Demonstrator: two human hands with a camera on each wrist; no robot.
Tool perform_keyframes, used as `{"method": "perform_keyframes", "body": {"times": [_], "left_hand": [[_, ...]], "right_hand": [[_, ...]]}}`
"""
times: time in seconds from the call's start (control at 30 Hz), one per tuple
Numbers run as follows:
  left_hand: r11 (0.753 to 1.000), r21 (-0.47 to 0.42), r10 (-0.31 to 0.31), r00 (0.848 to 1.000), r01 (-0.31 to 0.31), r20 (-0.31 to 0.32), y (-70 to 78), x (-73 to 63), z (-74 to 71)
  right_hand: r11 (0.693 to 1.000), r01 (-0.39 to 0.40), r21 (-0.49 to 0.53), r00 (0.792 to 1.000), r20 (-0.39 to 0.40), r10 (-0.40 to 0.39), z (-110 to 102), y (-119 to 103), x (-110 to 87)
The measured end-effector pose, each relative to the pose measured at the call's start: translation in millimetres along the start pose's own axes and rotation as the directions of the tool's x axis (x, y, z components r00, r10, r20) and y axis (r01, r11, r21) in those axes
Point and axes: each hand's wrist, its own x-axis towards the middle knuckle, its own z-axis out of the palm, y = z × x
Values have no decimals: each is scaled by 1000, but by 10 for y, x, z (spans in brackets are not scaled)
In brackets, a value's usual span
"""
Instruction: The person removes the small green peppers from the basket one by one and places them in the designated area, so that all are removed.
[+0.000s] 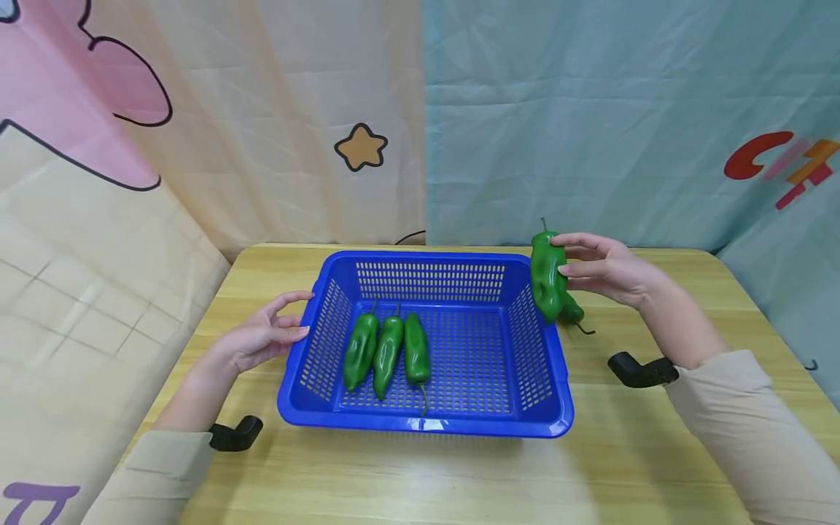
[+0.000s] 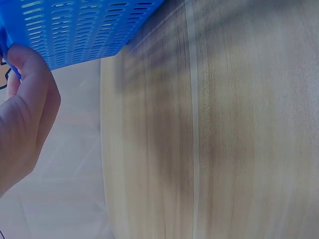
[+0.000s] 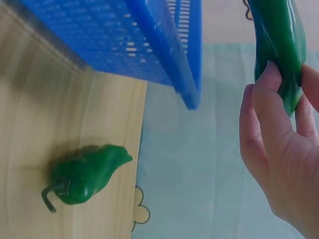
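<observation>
My right hand [image 1: 604, 268] pinches a green pepper [image 1: 547, 277] between thumb and fingers, its stem pointing up. The pepper is held over the right rim of a blue plastic basket [image 1: 426, 425]. On the table to the right of the basket lies another green pepper [image 3: 82, 179] with a curved stem, partly hidden behind the held one in the head view. Inside the basket, three green peppers [image 1: 389, 354] lie side by side left of centre. My left hand [image 1: 265, 335] grips the basket's left rim, with the thumb [image 2: 25, 57] against it in the left wrist view.
The wooden table [image 1: 433, 481] carries the basket, and its far edge meets a printed curtain [image 1: 590, 131]. More curtain hangs along the left and right sides. A black wrist mount [image 1: 236, 434] is on the left wrist, and another black mount [image 1: 642, 370] on the right.
</observation>
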Motion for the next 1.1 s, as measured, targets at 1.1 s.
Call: {"method": "perform_keyframes", "body": {"times": [1.1], "left_hand": [[1000, -10, 1, 1000, -1, -6, -17, 13, 0]], "right_hand": [[944, 15, 330, 1000, -6, -14, -732, 390, -351]]}}
